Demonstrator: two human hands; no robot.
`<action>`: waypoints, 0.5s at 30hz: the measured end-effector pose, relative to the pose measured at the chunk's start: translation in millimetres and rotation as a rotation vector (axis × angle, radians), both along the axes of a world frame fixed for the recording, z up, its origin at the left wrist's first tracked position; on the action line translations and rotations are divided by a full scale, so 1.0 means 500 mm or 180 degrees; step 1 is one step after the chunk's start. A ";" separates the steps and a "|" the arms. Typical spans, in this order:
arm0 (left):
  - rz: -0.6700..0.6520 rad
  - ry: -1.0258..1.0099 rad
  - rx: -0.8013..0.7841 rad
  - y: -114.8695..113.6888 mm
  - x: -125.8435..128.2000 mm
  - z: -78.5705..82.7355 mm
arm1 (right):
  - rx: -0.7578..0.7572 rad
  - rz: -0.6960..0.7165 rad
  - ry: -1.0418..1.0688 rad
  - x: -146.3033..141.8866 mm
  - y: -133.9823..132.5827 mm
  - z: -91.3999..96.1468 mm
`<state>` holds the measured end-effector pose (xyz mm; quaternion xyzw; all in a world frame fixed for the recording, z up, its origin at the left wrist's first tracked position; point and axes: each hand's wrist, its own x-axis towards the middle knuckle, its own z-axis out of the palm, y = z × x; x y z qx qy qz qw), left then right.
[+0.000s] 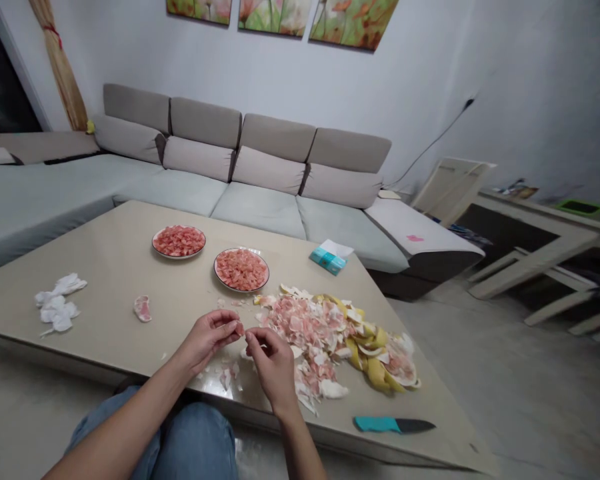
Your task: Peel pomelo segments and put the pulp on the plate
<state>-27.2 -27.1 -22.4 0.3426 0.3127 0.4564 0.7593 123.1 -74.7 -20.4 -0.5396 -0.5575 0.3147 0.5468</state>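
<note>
Between the fingertips of my left hand [211,340] is a small pink piece of pomelo flesh [239,329]. My right hand [273,367] is close beside it, thumb and index finger pinched; what they hold, if anything, is too small to make out. To the right lies a heap of pomelo peel and membrane [310,327], yellow rind mixed with pink and white scraps. A pomelo segment [143,309] lies on the table left of my hands. Beyond my hands stand two plates of pink pomelo pulp, one nearer [242,269] and one farther left [179,241].
A knife [394,425] with a turquoise handle and dark blade lies near the table's right front edge. Crumpled tissues [60,303] lie at the left, and a tissue pack [331,256] toward the back. A grey sofa [260,207] stands behind the table [105,267].
</note>
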 end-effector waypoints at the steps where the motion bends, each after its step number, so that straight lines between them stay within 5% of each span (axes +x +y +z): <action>1: -0.0001 -0.0050 -0.0031 0.001 -0.001 -0.001 | -0.0001 -0.0017 0.0028 -0.003 0.000 -0.002; 10: 0.0208 -0.0418 -0.0214 0.018 -0.020 0.000 | -0.0004 -0.0059 0.0235 -0.004 0.007 -0.010; 15: 0.0109 -0.0426 -0.0301 0.019 -0.024 0.003 | 0.0145 -0.0175 0.0134 0.008 0.112 0.014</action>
